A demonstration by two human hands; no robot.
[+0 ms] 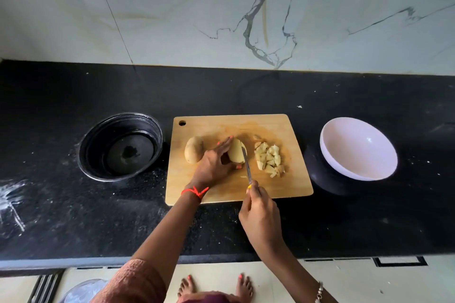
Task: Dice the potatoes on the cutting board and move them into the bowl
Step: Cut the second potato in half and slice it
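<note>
Grip: your left hand arches over the cut potato, fingers laid across its far side and thumb at its near end, pinning it to the cutting board. Your right hand is wrapped round the handle of the knife.

Location: the cut potato sits at mid-board. A whole potato lies just beside it toward the left edge. The diced pieces are heaped toward the right edge.

Progress, judged: roughly one portion is diced. The piece in hand is partly cut and the whole potato is untouched. No dice show in the white bowl, which stands on the counter off the board's right edge, so the transfer is not yet begun.

Orientation: the cut potato's long axis runs from near edge to far edge. The blade lies along its right flank, parallel to that axis, tip toward the far edge, which reads as a lengthwise cut. The whole potato lies nearly the same way.
</note>
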